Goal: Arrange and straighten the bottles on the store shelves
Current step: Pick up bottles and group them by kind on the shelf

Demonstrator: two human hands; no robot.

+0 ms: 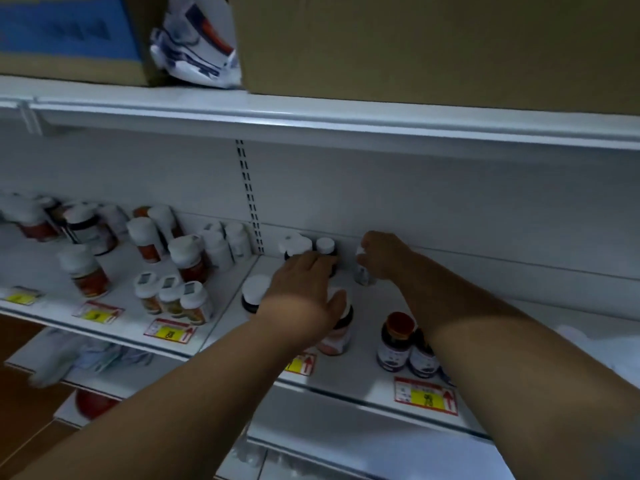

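Both arms reach onto the middle white shelf (346,379). My right hand (384,254) grips a small white-capped bottle (363,273) near the back wall. My left hand (304,289) lies with fingers stretched over dark white-capped bottles (325,245) at the back, its thumb against a pink-labelled bottle (337,336). Whether the left fingers hold a bottle is hidden. A dark bottle with a white lid (254,292) stands left of that wrist. Two purple-labelled bottles (394,344), one with a red cap, stand between my forearms.
Several white-capped orange and red bottles (187,258) crowd the shelf's left section, with yellow price tags (169,332) along the front edge. Cardboard boxes (433,46) and a white bag (197,46) sit on the shelf above. Lower shelves hold more goods.
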